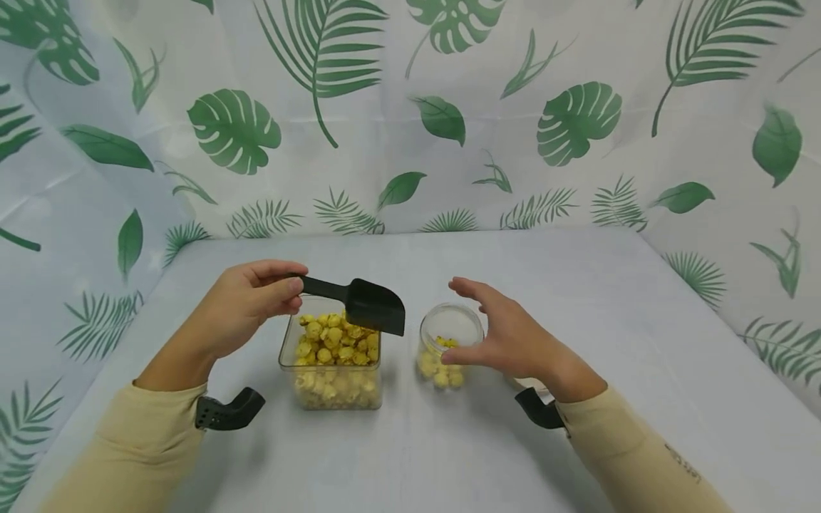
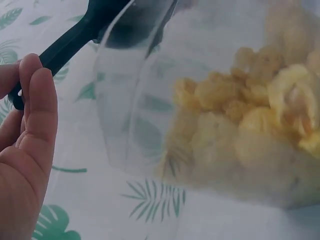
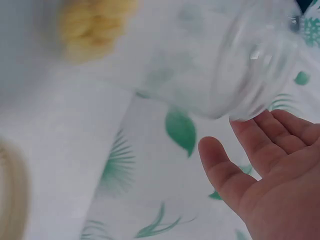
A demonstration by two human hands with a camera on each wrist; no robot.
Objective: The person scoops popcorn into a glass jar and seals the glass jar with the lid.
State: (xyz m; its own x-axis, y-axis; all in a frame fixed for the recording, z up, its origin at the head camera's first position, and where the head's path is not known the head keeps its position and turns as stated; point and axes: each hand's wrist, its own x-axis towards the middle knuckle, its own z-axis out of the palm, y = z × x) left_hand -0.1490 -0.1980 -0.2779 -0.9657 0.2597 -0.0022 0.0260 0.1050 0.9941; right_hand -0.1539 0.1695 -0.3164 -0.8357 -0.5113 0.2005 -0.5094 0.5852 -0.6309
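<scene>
Far L of frame: beige L sleeve (image 1: 135, 442) runs up from btm L corner, black wrist mount (image 1: 229, 412) jutting R off the cuff. L hand (image 1: 246, 306) is L of ctr, forearm angled up & to R, wrist raised, knuckles toward upper L. Grip: closed to a pinch, thumb vs fingers, on the end of the black scoop (image 1: 375, 306)'s handle; L wrist view agrees, fingertips bunched at handle end, upper L of that pic. Scoop is held approx level, handle to L, blade to R & dipping a bit, in front of the upper R part of the tub as the head view sees it.

Clear square tub (image 1: 286, 345) sits just L of ctr, under the scoop, w/ yellow popcorn (image 1: 330, 345) heaped inside. Next to R, near ctr: clear round jar (image 1: 425, 335), upright, mouth up, smaller amt of popcorn at its btm.

R hand (image 1: 509, 335) is R of ctr, just beside jar's R side. Forearm comes up from btm R, angled up & to L. Thumb & fingers spread wide in a C, fingers upper, thumb lower, opening toward jar; has hold of nothing. R wrist view: fingertips right by jar rim, thumb apart from it; can't tell if fingers touch.

Under R wrist, a pale round-edged item (image 1: 531, 385), mostly hidden. R sleeve (image 1: 635, 449), also beige, fills lower R, w/ dark lettering, illegible. Its black mount (image 1: 539, 410) pokes L off the cuff.
</scene>
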